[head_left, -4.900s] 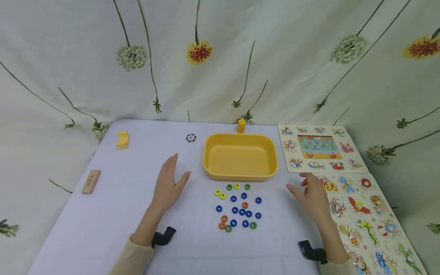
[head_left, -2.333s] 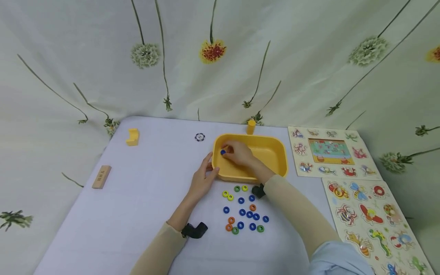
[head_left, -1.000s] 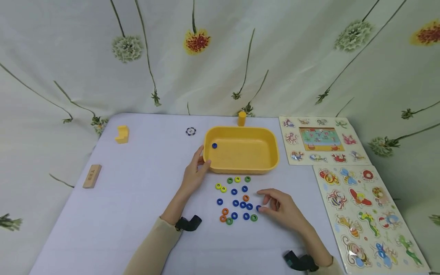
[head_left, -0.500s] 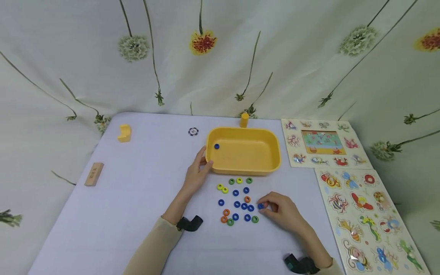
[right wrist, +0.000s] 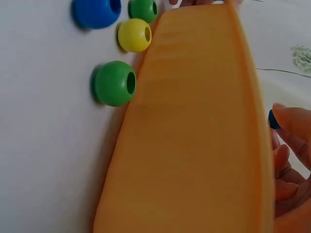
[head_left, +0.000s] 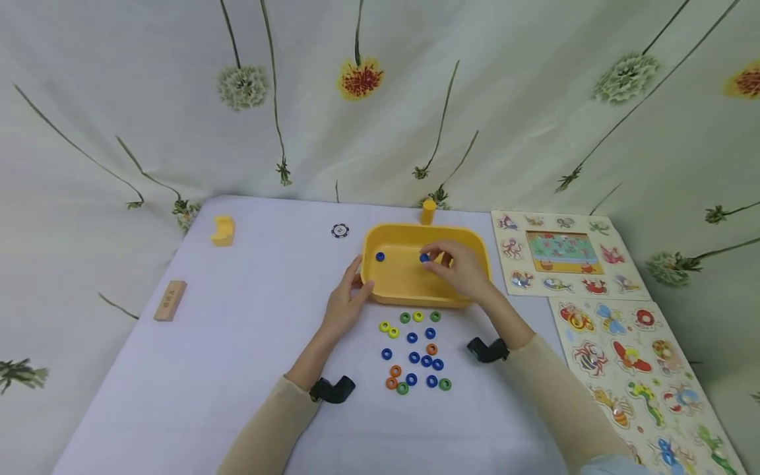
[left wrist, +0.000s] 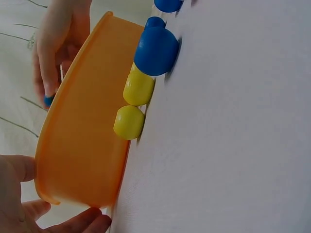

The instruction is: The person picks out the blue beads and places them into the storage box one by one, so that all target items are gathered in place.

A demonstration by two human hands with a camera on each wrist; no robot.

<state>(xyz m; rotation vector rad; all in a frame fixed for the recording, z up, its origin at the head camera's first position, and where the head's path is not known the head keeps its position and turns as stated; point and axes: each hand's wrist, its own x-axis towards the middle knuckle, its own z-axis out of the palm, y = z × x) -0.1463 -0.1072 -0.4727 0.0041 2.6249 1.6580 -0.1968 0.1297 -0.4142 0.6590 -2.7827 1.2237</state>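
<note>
My right hand (head_left: 464, 269) pinches a blue bead (head_left: 424, 258) between thumb and fingertips over the middle of the yellow plastic tray (head_left: 394, 284). In the right wrist view this blue bead (right wrist: 273, 120) shows just beyond the tray's rim. Another blue bead (head_left: 380, 256) lies inside the tray near its left end. My left hand (head_left: 346, 305) grips the tray's left end, thumb toward the front and fingers around the side. Loose blue, yellow, green and orange beads (head_left: 427, 361) lie on the cloth in front of the tray.
Two sticker-like picture boards (head_left: 537, 284) lie on the right. A yellow cylinder (head_left: 427, 212) stands behind the tray. Left of it are a poker chip (head_left: 340, 230), a yellow notched block (head_left: 222, 231) and a wooden block (head_left: 170, 301).
My right hand took a blue bead from the right edge of the loose beads and carried it up over the tray. Earlier it put one blue bead inside. My left hand stays on the tray.
</note>
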